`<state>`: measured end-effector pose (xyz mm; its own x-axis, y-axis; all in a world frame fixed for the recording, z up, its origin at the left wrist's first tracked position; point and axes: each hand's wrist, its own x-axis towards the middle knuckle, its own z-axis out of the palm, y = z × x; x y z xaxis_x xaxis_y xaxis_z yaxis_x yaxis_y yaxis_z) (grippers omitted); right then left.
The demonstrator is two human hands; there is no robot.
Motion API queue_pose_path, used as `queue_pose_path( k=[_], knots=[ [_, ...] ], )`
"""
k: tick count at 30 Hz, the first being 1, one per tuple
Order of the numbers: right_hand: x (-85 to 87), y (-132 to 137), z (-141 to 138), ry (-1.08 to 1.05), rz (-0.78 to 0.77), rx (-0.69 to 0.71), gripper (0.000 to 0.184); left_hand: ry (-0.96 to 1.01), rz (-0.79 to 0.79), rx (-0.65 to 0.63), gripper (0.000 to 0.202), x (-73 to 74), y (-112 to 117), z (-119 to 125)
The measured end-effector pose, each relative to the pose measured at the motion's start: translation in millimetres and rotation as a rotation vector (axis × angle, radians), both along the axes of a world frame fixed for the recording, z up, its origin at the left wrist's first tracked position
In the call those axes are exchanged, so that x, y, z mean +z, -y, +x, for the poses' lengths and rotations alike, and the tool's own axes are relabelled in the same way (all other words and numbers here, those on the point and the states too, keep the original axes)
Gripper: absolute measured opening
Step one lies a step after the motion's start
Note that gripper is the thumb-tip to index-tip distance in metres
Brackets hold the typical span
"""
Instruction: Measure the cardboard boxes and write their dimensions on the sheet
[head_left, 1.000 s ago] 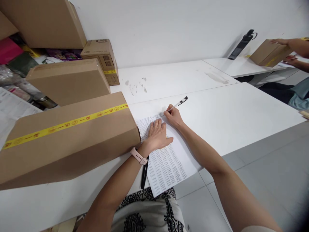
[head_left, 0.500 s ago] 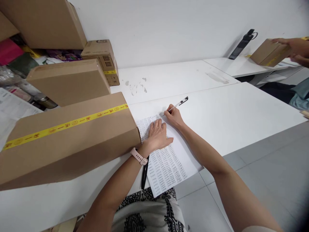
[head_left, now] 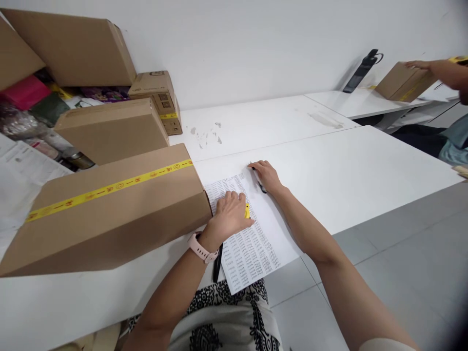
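Observation:
My left hand [head_left: 230, 214], fingers curled, is over the sheet of paper [head_left: 243, 253], which is covered in columns of small writing. A small yellow object [head_left: 247, 210] with dark marks shows at its thumb side; the palm hides the rest of it. My right hand [head_left: 267, 175] is closed on a pen [head_left: 262, 187], whose black end sticks out below the fingers. Beneath my left wrist, a long black object [head_left: 217, 265] lies along the paper's left edge; I cannot make out its kind.
A large taped carton [head_left: 120, 209] stands left of the paper, with smaller cartons [head_left: 117, 129] and packaged goods behind. Back right on the white table [head_left: 340, 170] is a dark bottle [head_left: 361, 70]. Another person's hand [head_left: 419, 64] rests on a carton [head_left: 404, 83] there.
My right hand has lifted off the writing and moved slightly right, and the pen has swung from pointing up-right to down-right. The yellow object now shows at my left hand, whose fingers have curled.

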<state>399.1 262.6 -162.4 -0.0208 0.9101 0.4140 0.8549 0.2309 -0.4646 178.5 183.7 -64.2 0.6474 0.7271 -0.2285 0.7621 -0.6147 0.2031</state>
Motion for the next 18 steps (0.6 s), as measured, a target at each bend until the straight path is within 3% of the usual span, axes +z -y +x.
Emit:
queue_pose_path(
  k=[4,7,9,12,13,16,18],
  knots=[
    [-4.4,-4,0,-0.099,0.026,-0.038,0.045,0.039,0.052,0.042,0.034,-8.0,11,-8],
    [0.4,-8,3,-0.263,-0.010,-0.084,0.039,0.205,0.047,0.085,0.029,-11.7,19,-20],
    [12.7,-6,2,-0.374,-0.096,-0.118,0.029,0.367,0.038,0.082,0.033,-7.1,28,-34],
    [47.4,19,-18,-0.457,-0.222,-0.107,0.016,0.559,0.023,0.087,0.042,6.9,48,-63],
    [62.0,36,-31,-0.469,-0.242,-0.056,0.022,0.600,0.005,0.111,0.047,11.4,55,-73],
    [103.2,101,-81,-0.578,-0.415,0.378,0.045,0.688,-0.072,0.217,0.062,19.2,78,-102],
    [121.3,141,-116,-0.522,-0.455,0.563,0.040,0.733,-0.103,0.266,0.067,20.1,90,-120]
  ],
)
